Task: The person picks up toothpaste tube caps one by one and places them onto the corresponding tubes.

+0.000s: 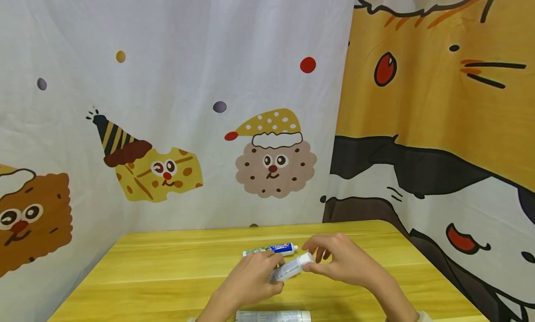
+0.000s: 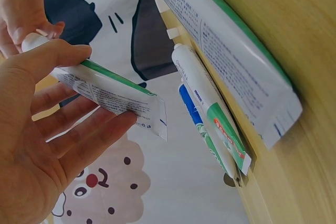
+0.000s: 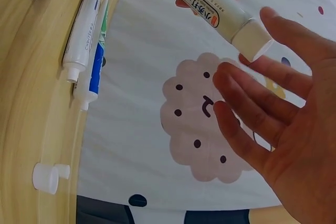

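My left hand point(image 1: 252, 275) grips a white and green toothpaste tube point(image 2: 105, 90), thumb on one side and fingers on the other. Its white cap point(image 3: 252, 40) is on and points toward my right hand point(image 1: 344, 261). In the right wrist view, the right thumb and fingers are spread around the cap's end; whether they touch it I cannot tell. Behind the held tube lie a blue, white and green toothpaste tube point(image 1: 282, 249) and a white, green and red one point(image 2: 207, 98), both with bare nozzles. Closer to me lies another capped toothpaste tube point(image 1: 271, 316).
Two loose white caps, a wider cap point(image 3: 46, 178) and a smaller cap point(image 3: 63, 171), stand side by side on the yellow wood-grain table point(image 1: 167, 266). A cartoon-printed curtain point(image 1: 188, 80) hangs behind the table and along its right side.
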A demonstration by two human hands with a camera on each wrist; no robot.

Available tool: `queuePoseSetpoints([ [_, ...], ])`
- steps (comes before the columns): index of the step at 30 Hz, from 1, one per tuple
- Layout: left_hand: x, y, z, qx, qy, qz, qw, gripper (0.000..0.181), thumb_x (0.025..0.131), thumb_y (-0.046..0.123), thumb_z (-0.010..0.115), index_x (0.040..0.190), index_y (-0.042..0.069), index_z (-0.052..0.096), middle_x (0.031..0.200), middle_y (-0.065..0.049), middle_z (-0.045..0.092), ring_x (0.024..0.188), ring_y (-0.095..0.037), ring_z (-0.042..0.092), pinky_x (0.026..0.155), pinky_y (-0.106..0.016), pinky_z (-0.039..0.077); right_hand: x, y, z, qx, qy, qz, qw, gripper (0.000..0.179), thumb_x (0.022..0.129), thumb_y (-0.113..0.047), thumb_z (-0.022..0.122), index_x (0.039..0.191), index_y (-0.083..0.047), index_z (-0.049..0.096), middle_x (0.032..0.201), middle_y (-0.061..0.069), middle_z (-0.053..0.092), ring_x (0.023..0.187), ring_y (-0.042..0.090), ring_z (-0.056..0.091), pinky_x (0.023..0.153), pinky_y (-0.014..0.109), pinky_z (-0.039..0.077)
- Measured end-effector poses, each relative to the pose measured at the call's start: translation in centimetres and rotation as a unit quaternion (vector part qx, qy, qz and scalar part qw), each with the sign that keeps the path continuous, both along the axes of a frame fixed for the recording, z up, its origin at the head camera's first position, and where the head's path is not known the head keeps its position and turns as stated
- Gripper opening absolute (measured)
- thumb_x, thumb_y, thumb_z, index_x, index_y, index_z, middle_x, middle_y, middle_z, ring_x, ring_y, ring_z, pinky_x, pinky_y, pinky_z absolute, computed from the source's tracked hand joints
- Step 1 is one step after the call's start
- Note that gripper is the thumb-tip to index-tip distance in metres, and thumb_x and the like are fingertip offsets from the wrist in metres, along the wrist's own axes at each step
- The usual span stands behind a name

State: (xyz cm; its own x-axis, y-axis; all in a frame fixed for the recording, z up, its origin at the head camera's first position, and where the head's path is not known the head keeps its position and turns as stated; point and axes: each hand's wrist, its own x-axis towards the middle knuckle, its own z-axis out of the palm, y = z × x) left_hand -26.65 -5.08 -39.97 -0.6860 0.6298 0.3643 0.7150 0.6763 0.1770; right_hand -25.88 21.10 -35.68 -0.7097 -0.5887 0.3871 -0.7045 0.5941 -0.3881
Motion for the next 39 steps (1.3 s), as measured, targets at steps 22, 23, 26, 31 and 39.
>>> queuePoseSetpoints([
  [22, 0.14, 0.06, 0.08, -0.007, 0.005, 0.001, 1.0, 0.026, 0.084, 0.028, 0.082, 0.106, 0.018, 0.072, 0.094, 0.009, 0.07, 0.07, 0.001, 0.049, 0.062, -0.016, 0.043, 0.16, -0.22, 0.07, 0.007, -0.004, 0.015, 0.9999, 0.016, 0.096, -0.042, 0.071, 0.1, -0.027, 0.073, 0.09, -0.017, 0.071, 0.075, -0.005, 0.059, 0.064, 0.021, 0.054],
  [23, 0.13, 0.07, 0.06, -0.008, 0.005, 0.002, 1.0, 0.026, 0.084, 0.028, 0.082, 0.106, 0.018, 0.072, 0.094, 0.009, 0.07, 0.07, 0.001, 0.049, 0.062, -0.016, 0.043, 0.15, -0.22, 0.06, 0.008, -0.005, 0.014, 0.9999, 0.016, 0.096, -0.042, 0.071, 0.1, -0.027, 0.073, 0.089, -0.017, 0.07, 0.074, -0.005, 0.059, 0.064, 0.02, 0.053],
  [26, 0.1, 0.11, 0.0, -0.01, 0.003, 0.003, 0.9999, 0.027, 0.084, 0.029, 0.082, 0.106, 0.018, 0.072, 0.094, 0.009, 0.07, 0.071, 0.001, 0.049, 0.062, -0.016, 0.044, 0.08, -0.17, 0.05, 0.013, -0.011, 0.011, 0.9998, 0.018, 0.097, -0.044, 0.07, 0.099, -0.027, 0.073, 0.088, -0.017, 0.07, 0.074, -0.004, 0.059, 0.064, 0.021, 0.053],
  [31, 0.03, 0.15, -0.05, -0.009, 0.006, 0.001, 0.9999, 0.026, 0.084, 0.029, 0.082, 0.106, 0.018, 0.072, 0.094, 0.009, 0.07, 0.071, 0.001, 0.05, 0.063, -0.016, 0.044, 0.07, -0.12, 0.11, 0.018, -0.014, 0.022, 0.9995, 0.019, 0.094, -0.035, 0.076, 0.109, -0.024, 0.074, 0.099, -0.014, 0.074, 0.075, -0.005, 0.061, 0.067, 0.022, 0.056],
  [39, 0.03, 0.1, -0.11, -0.008, 0.011, -0.006, 0.9999, 0.026, 0.084, 0.029, 0.082, 0.105, 0.017, 0.072, 0.094, 0.009, 0.07, 0.071, 0.002, 0.049, 0.062, -0.015, 0.043, 0.16, -0.25, 0.01, 0.012, -0.002, 0.036, 0.9993, 0.022, 0.09, -0.018, 0.08, 0.11, -0.024, 0.073, 0.104, -0.012, 0.074, 0.078, -0.005, 0.06, 0.067, 0.021, 0.055],
])
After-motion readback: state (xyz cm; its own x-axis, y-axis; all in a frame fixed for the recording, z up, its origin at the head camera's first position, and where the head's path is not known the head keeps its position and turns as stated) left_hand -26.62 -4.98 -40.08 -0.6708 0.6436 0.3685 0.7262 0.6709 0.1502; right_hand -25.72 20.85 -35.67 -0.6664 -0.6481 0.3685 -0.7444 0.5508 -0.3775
